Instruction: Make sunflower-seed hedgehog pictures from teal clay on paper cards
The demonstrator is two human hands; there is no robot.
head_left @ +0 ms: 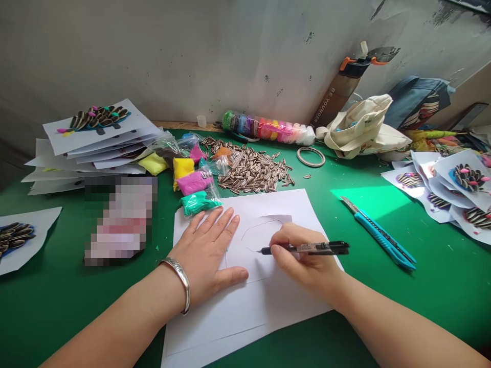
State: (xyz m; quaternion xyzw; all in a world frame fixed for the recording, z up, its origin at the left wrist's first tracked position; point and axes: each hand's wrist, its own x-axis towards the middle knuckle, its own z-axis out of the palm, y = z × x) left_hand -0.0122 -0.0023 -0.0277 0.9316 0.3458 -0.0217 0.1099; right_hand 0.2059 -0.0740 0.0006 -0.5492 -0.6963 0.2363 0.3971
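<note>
My left hand (209, 250) lies flat with its fingers spread on a small white sheet (255, 260), pressing it onto larger white paper (268, 306) on the green table. A silver bangle (178, 283) circles that wrist. My right hand (303, 258) is closed on a black pen (307, 249), whose tip touches the small sheet at the end of a curved drawn line (257, 230).
Bags of coloured clay (194, 181) and a heap of sunflower seeds (253, 168) lie behind the paper. A blue utility knife (379, 235) lies to the right. Stacks of finished seed pictures sit at the far left (95, 135) and right (456, 191). A tape ring (310, 157) and cloth bag (364, 128) are at the back.
</note>
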